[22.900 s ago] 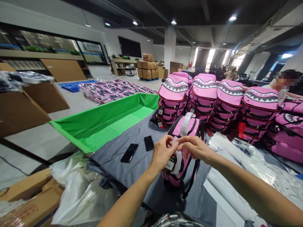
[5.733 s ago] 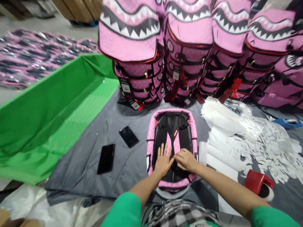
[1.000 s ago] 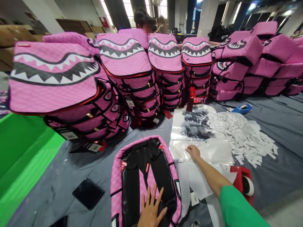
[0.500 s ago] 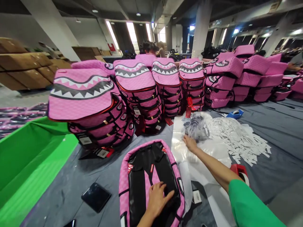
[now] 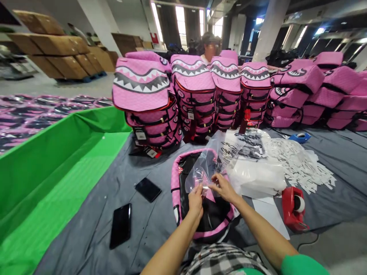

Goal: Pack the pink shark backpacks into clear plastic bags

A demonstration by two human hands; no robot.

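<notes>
A clear plastic bag with black print is spread above a pink and black backpack, which lies strap side up on the grey cloth. My left hand pinches the bag's near edge. Close beside it, my right hand is closed on the same edge, fingers bent. Through the film, part of the backpack's black panel shows. Right of the backpack lies a stack of clear bags, with more printed film bunched on top.
Stacked pink backpacks line the far side. Two phones lie at left beside a green bin. A red tape dispenser, a blue one and white slips are at right. A person is behind the stacks.
My right hand has brought a plastic bag from the pile over the backpack. My left hand has risen off the backpack's panel and gripped the bag. The view has shifted left.
</notes>
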